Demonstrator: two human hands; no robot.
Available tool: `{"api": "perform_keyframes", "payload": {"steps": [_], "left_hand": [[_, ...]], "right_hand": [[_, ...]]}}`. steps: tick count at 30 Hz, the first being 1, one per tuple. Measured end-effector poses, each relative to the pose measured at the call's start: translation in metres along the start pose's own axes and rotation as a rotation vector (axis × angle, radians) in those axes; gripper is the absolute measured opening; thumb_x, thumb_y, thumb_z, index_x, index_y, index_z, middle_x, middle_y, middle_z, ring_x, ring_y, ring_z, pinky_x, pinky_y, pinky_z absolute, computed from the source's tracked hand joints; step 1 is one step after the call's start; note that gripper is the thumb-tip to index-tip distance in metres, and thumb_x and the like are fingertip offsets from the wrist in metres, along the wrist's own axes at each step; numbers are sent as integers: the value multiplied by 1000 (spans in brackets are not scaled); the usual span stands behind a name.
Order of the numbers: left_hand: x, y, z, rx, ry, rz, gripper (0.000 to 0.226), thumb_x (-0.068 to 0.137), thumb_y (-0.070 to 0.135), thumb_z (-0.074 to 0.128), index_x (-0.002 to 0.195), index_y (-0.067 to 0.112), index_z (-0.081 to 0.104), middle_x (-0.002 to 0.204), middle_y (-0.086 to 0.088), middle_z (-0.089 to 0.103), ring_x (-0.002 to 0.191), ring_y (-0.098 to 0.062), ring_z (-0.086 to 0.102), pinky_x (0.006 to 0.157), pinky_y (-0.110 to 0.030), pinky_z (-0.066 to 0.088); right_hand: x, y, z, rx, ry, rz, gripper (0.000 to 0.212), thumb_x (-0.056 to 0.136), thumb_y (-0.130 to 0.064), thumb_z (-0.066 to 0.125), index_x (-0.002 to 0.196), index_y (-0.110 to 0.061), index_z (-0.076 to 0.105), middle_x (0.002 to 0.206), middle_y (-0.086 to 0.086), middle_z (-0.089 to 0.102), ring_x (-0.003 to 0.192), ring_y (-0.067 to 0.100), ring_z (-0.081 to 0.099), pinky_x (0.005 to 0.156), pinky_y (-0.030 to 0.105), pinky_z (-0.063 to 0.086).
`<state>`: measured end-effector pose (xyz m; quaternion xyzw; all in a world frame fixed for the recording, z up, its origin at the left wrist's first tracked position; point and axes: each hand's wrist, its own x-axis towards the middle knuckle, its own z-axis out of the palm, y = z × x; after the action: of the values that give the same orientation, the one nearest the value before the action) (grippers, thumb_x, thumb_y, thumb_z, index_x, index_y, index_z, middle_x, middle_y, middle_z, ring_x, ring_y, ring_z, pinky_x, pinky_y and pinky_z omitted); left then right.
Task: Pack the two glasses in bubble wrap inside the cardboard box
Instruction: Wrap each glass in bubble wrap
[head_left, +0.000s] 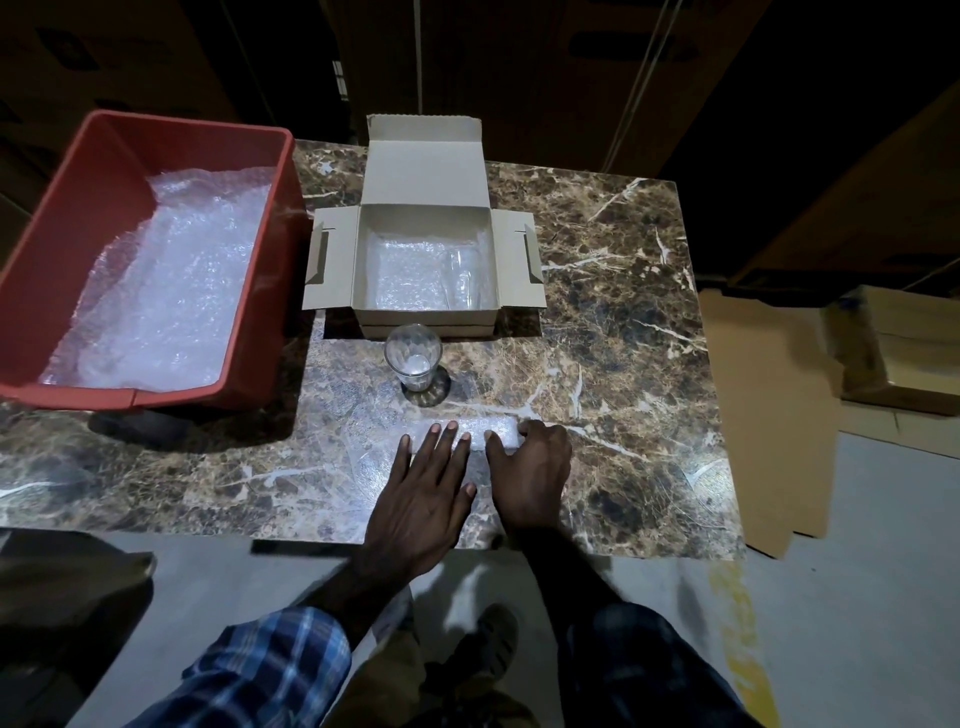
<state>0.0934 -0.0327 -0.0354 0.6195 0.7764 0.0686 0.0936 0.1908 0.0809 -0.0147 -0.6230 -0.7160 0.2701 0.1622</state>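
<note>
a: where are the glasses?

b: one glass (414, 357) stands upright on the marble table (623, 312), just in front of the cardboard box (425, 244). a second glass (461, 275) looks to be lying on its side in the right part of the box, on a layer of bubble wrap (400, 270); it's clear on clear, so hard to make out.

a: and the hands?

b: both are near the table's front edge, on a rolled piece of bubble wrap (467, 434). the left hand (423, 493) lies flat with fingers straight and spread, pressing down on the roll. the right hand (530, 467) has its fingers curled over the roll's right end, thumb along the side, holding it.

a: is anything inside the roll?

b: can't tell.

a: what else is around?

b: the box has its lid flap up at the back and side flaps out. a red bin (78, 234) with loose bubble wrap sits left of it. flat cardboard (769, 389) lies on the floor to the right.
</note>
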Motion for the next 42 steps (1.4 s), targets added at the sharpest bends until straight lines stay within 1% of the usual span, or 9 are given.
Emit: {"api": "perform_keyframes", "payload": {"steps": [4, 8, 18, 24, 28, 31, 35, 39, 42], "left_hand": [[-1, -3, 2, 4, -37, -5, 61, 106, 48, 16, 160, 19, 19, 167, -8, 14, 155, -23, 3, 123, -51, 7], [-2, 0, 1, -1, -31, -21, 62, 105, 49, 23, 160, 20, 19, 166, -15, 13, 155, -30, 6, 123, -51, 8], [-8, 0, -1, -17, 0, -110, 63, 103, 50, 31, 156, 17, 31, 162, -17, 26, 151, -31, 22, 120, -57, 15], [-10, -1, -3, -40, -24, -100, 61, 101, 45, 30, 155, 17, 34, 162, -17, 27, 151, -32, 23, 117, -63, 15], [-9, -6, -4, -58, -23, -67, 61, 100, 43, 32, 156, 19, 32, 161, -18, 27, 150, -33, 26, 117, -62, 14], [-10, -9, -5, -84, -19, -63, 60, 101, 39, 30, 156, 17, 31, 163, -15, 25, 151, -30, 23, 119, -59, 12], [-11, -15, -9, -277, 22, -82, 61, 102, 31, 24, 156, 3, 22, 163, -12, 27, 153, -21, 18, 124, -47, 0], [-11, -20, -18, -490, 45, -122, 56, 104, 26, 24, 153, 1, 25, 155, -13, 40, 147, -21, 33, 125, -36, -6], [-6, -15, -33, -593, 99, -170, 41, 104, 21, 31, 138, 0, 39, 127, -13, 62, 120, -18, 52, 123, -45, 13]], "right_hand": [[7, -4, -1, 112, -60, 162, 30, 84, -37, 75, 87, -9, 65, 94, 13, 65, 94, 32, 61, 82, 36, 47], [7, -8, -10, 197, -80, 200, 20, 89, -29, 70, 82, -13, 60, 81, 6, 67, 78, 26, 61, 65, 28, 37], [-6, -20, -11, 348, -34, 160, 15, 85, -19, 72, 91, -19, 57, 75, -6, 62, 76, 23, 65, 75, 38, 54], [-29, -27, 4, 435, 20, -133, 24, 84, -36, 56, 103, -24, 64, 89, -9, 63, 83, 15, 63, 76, 39, 55], [-29, -25, 15, 418, 37, -128, 29, 80, -14, 71, 106, -21, 61, 98, -10, 53, 88, 20, 62, 78, 44, 55], [-24, -20, 21, 398, 9, -71, 28, 82, -13, 71, 99, -24, 53, 91, -4, 58, 79, 21, 63, 73, 48, 56], [-24, -14, 24, 302, 33, -257, 14, 88, -5, 66, 94, -13, 56, 86, 2, 60, 75, 22, 59, 68, 43, 53], [-25, -8, 23, 185, 50, -512, 10, 89, -1, 59, 98, -5, 60, 96, 8, 58, 86, 26, 52, 78, 37, 44], [-26, -5, 26, 127, 16, -582, 15, 93, -7, 56, 107, -6, 63, 104, 11, 57, 92, 28, 52, 83, 37, 43]]}}
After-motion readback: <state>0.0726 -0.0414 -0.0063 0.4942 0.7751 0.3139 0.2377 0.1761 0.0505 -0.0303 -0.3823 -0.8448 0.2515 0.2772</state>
